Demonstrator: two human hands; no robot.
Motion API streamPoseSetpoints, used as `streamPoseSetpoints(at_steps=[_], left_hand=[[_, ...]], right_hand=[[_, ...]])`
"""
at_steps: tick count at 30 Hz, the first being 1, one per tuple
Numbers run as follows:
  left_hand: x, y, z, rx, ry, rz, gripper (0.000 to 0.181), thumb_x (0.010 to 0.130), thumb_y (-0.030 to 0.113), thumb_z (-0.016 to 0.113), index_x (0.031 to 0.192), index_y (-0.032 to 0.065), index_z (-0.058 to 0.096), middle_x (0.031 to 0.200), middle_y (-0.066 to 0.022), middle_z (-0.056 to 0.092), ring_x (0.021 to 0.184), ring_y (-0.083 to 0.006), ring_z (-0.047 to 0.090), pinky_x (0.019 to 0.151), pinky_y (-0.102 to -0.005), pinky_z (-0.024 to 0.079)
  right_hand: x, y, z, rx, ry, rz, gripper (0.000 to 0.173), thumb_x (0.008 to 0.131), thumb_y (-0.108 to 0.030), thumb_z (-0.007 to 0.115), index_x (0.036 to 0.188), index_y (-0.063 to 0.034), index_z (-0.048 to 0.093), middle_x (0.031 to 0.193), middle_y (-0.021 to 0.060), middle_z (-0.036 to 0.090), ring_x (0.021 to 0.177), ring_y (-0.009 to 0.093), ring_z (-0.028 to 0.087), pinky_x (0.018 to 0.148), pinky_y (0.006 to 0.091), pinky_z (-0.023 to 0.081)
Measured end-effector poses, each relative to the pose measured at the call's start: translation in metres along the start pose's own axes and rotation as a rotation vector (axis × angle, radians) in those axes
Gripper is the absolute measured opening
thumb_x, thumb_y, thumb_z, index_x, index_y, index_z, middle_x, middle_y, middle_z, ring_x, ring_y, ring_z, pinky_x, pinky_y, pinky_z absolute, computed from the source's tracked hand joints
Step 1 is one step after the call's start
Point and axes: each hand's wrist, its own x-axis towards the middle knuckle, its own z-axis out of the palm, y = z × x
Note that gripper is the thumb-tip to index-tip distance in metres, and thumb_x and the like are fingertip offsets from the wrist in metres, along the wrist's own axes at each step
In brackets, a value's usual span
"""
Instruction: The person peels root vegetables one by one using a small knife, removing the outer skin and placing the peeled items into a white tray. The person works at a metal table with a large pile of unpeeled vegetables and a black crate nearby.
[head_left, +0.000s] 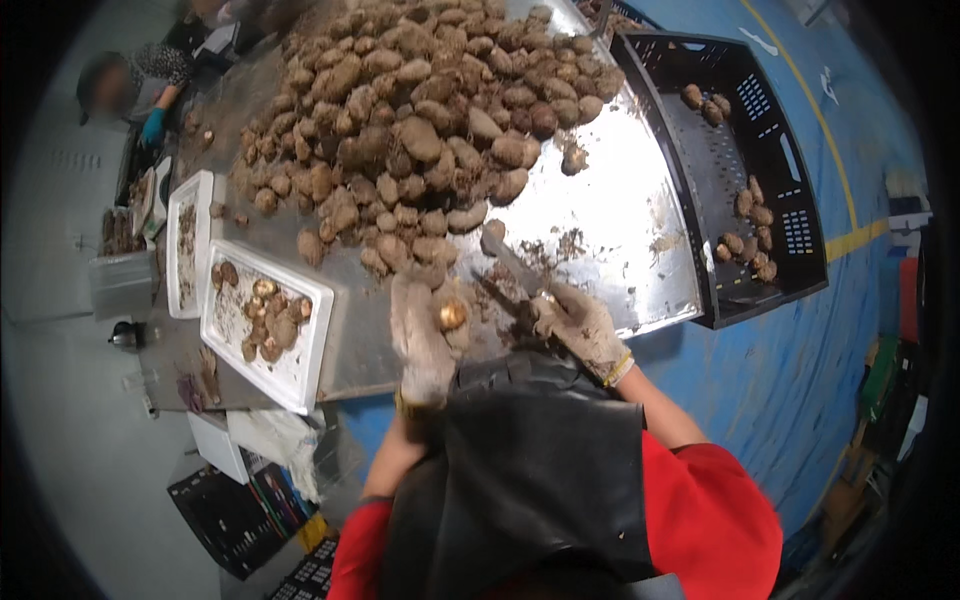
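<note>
My left hand (421, 330), in a soiled pale glove, is around a brown taro corm (452, 313) whose pale cut face is turned up. The fingers hide part of the corm. My right hand (583, 324), gloved too, grips a knife (519, 270) by its handle, its broad blade pointing up and left, apart from the corm. Just beyond both hands rises a large heap of earthy taro corms (420, 139) on the metal table (360, 349). Soil and trimmings (551, 251) lie scattered near the blade.
A white tray (321, 341) with several corms is at left, beside another white tray (204, 300) holding dirt. Against the table's right edge stands a black plastic crate (814, 247) with several corms. At far left is another person (154, 71) with a teal glove (154, 127).
</note>
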Motion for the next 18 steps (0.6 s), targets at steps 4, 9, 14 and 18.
streamPoseSetpoints(at_steps=[4, 9, 14, 18], left_hand=[[-0.003, -0.009, -0.013, 0.088, 0.104, -0.008, 0.032, 0.103, 0.025, 0.054, 0.124, 0.0022, 0.053, 0.107, -0.0068, 0.063, 0.095, -0.0153, 0.063, 0.081, -0.0299, 0.053], [-0.009, -0.007, -0.021, 0.169, -0.022, -0.035, 0.035, 0.103, 0.029, 0.055, 0.124, 0.0016, 0.050, 0.112, -0.0123, 0.063, 0.087, -0.0183, 0.065, 0.072, -0.0316, 0.056], [-0.009, 0.016, -0.012, 0.043, -0.090, -0.175, 0.026, 0.105, 0.028, 0.049, 0.117, 0.0056, 0.051, 0.100, -0.0110, 0.063, 0.071, -0.0200, 0.065, 0.059, -0.0321, 0.055], [-0.009, -0.003, -0.021, -0.094, -0.141, -0.170, 0.024, 0.105, 0.028, 0.047, 0.114, 0.0066, 0.053, 0.102, -0.0117, 0.066, 0.084, -0.0183, 0.067, 0.074, -0.0299, 0.056]], right_hand=[[-0.015, -0.071, 0.004, 0.335, -0.202, 0.066, 0.037, 0.097, -0.011, 0.068, 0.129, 0.0038, 0.060, 0.095, 0.0047, 0.068, 0.077, 0.008, 0.063, 0.072, 0.0244, 0.054], [-0.004, -0.068, 0.008, -0.058, -0.211, 0.108, 0.036, 0.099, -0.013, 0.066, 0.132, -0.0005, 0.061, 0.086, 0.0042, 0.069, 0.075, 0.008, 0.064, 0.069, 0.0249, 0.054], [-0.005, -0.005, -0.003, -0.502, 0.093, -0.027, 0.040, 0.094, -0.041, 0.067, 0.124, -0.0148, 0.066, 0.081, 0.0128, 0.069, 0.074, 0.029, 0.069, 0.066, 0.0398, 0.054], [0.009, -0.023, -0.017, -0.892, 0.041, 0.012, 0.042, 0.096, -0.041, 0.061, 0.129, -0.0152, 0.059, 0.097, 0.0145, 0.068, 0.086, 0.032, 0.070, 0.073, 0.0458, 0.055]])
